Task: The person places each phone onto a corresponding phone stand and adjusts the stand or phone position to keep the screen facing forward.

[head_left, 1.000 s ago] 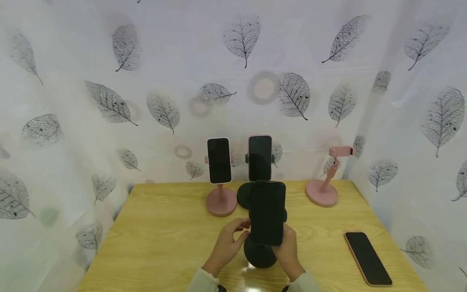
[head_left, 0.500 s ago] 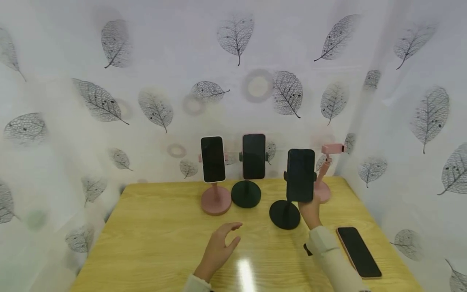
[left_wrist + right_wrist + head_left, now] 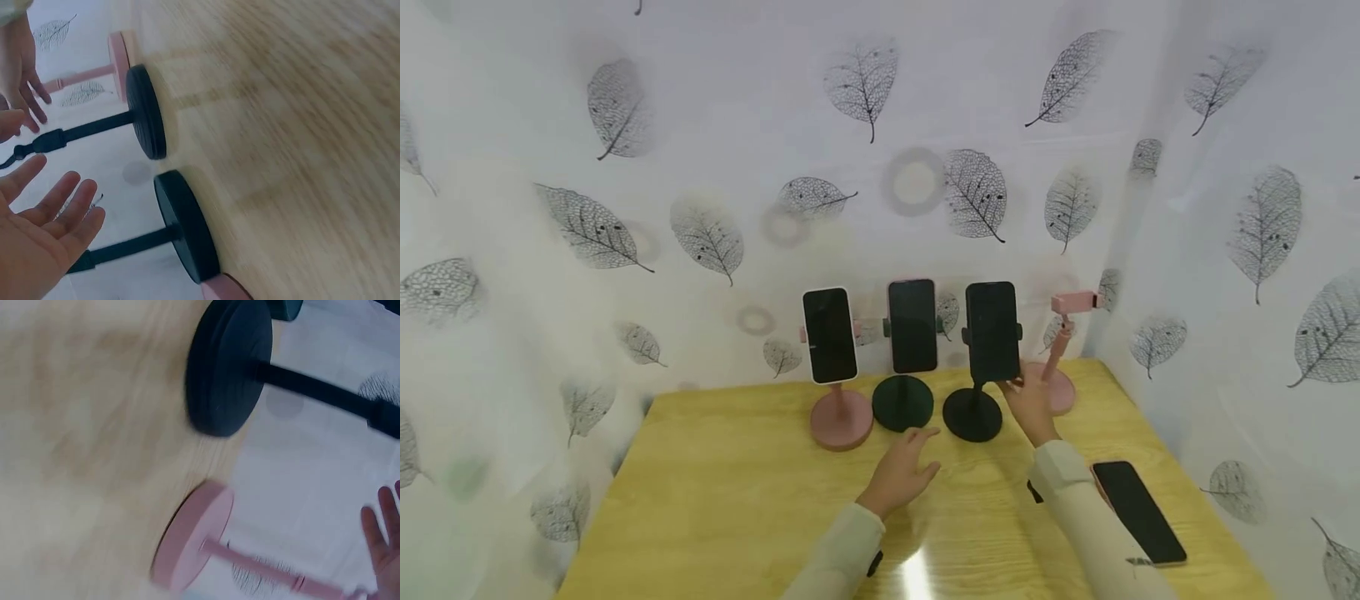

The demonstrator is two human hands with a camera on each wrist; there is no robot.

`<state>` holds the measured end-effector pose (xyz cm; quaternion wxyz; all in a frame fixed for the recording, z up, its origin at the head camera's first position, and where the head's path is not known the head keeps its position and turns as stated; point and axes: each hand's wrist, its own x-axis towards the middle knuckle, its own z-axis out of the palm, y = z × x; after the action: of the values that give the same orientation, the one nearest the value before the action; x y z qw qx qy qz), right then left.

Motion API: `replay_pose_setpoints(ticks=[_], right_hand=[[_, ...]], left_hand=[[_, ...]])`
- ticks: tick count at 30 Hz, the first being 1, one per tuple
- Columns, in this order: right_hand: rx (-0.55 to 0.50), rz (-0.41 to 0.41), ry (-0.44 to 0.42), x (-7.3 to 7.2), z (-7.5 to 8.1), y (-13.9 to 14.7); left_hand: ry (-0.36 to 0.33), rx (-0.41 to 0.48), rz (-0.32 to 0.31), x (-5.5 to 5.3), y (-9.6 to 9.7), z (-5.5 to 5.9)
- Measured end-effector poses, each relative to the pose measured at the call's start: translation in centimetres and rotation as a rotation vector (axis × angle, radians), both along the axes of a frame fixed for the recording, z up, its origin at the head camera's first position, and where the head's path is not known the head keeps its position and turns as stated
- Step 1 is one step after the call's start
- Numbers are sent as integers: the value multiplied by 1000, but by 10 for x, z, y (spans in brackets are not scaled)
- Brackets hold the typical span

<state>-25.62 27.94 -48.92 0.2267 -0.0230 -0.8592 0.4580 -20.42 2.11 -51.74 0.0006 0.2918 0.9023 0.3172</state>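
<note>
A black phone stand [image 3: 972, 416] holds a dark phone [image 3: 992, 332] upright in its clamp, toward the back of the table. My right hand [image 3: 1031, 402] is by the phone's lower right edge in the head view. The right wrist view shows its fingers [image 3: 374, 534] extended and apart from the black stand's pole [image 3: 315, 389]. My left hand [image 3: 902, 473] hovers in front of the stands with its fingers spread; the left wrist view shows the open palm [image 3: 37, 240] near the dark green stand [image 3: 187, 225]. Nothing is in either hand.
Left of the black stand are a dark green stand with a phone [image 3: 913, 326] and a pink stand [image 3: 841, 419] with a white-edged phone [image 3: 831, 335]. Another pink stand [image 3: 1063, 392], its clamp without a phone, is at right. One phone [image 3: 1138, 512] lies flat on the wooden table [image 3: 715, 508].
The black stand with its phone has moved from the front middle to the back row, right of the green stand. The right hand went along and has let go; the left hand came off it.
</note>
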Motion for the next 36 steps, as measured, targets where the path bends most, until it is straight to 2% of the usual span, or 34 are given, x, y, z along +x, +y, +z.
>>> replay_pose_setpoints(ticks=[2,4,6,8,10,14,16,18,21,23,27,31,36], right_hand=[[103,-62,4,23,-5,17],[167,-115,-32,49,-12,37],[262,-168,-116,75,-21,58],[362,-198,-254,99,-31,80],[420,-199,-413,119,-40,98],[467,-179,-697,144,-53,120],[482,-178,-774,153,-57,125],[491,-188,-811,159,-60,128],[499,-209,-809,167,-61,131],[498,-215,-790,165,-61,132],[494,-210,-774,166,-60,131],[502,-174,-767,170,-60,126],[508,-156,-762,175,-61,118]], left_hand=[[24,-13,-31,-3,10,-1],[33,-30,-42,-6,17,-1],[12,-41,-46,-12,22,0],[-17,-39,-39,-18,27,0],[-49,-25,-30,-27,31,0],[-122,11,-2,-46,40,1],[-161,26,9,-53,45,3],[-202,36,18,-56,51,4],[-242,43,17,-55,61,6],[-247,37,19,-55,66,8],[-242,27,0,-49,76,10],[-198,2,-54,-46,91,10],[-142,-19,-106,-52,126,13]])
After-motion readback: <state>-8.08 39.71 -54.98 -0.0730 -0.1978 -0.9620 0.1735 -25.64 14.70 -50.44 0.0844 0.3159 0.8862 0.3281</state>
